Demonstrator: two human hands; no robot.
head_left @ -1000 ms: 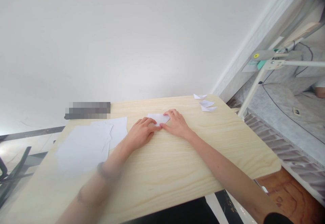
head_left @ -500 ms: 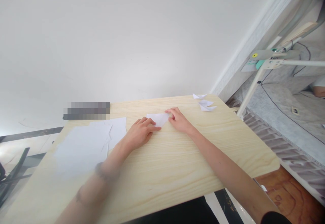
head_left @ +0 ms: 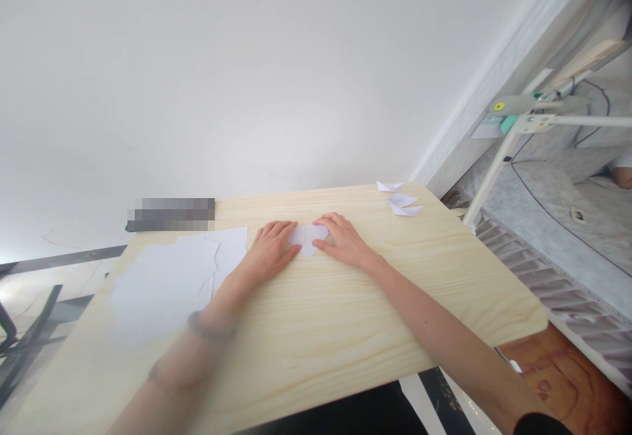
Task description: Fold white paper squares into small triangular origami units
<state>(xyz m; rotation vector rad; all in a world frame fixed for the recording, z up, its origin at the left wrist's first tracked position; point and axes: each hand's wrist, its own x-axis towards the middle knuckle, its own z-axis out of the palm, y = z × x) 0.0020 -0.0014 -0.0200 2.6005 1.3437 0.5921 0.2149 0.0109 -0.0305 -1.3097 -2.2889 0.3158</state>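
A small folded piece of white paper (head_left: 307,239) lies on the wooden table (head_left: 345,330) between my two hands. My left hand (head_left: 272,247) holds its left side, thumb at the near edge and fingers at the far edge. On the right side, my right hand (head_left: 340,239) grips it the same way, thumb below and fingers above. A crease runs down the paper's middle, and its near corners look folded in. Part of each side is hidden under my fingers.
Loose white sheets (head_left: 168,283) lie on the left of the table, beside my left forearm. Several folded paper shapes (head_left: 405,210) sit at the far right corner. A dark, blurred-out object (head_left: 170,216) rests along the wall. A white metal frame (head_left: 494,172) stands right of the table.
The paper now looks narrower, with its sides folded in. My left hand has shifted from pressing on top to its left edge, and my right hand has closed in on the right edge.
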